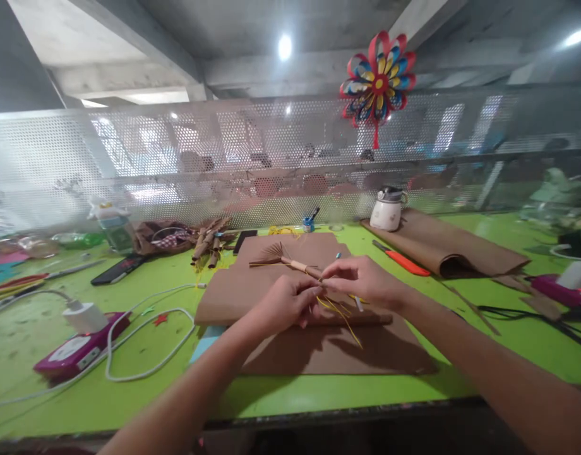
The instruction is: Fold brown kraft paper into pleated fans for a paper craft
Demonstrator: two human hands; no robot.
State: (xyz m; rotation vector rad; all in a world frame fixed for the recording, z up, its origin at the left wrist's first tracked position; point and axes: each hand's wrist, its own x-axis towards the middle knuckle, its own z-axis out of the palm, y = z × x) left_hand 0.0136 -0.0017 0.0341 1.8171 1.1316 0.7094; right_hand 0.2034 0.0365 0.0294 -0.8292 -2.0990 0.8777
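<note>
My left hand (pixel 293 304) and my right hand (pixel 364 279) meet over the brown paper, fingertips pinched close together. Thin yellow strands (pixel 340 309) come out from between the fingers and hang down over the paper. Just beyond the fingertips lies a rolled brown paper stem (pixel 297 265) with a paler band round it. Its far left end fans out into a cut fringe (pixel 269 253). Both hands appear closed on the yellow strands at the stem's near end; the exact pinch point is partly hidden by the fingers.
Brown paper sheets (pixel 290 354) cover the green table (pixel 252 404) under my hands. Rolled paper sticks (pixel 209 243), a phone (pixel 117 270) and a purple power strip (pixel 77 351) with cable are left. An orange-handled cutter (pixel 408 262), folded paper (pixel 456 237) and white jug (pixel 386 212) are right.
</note>
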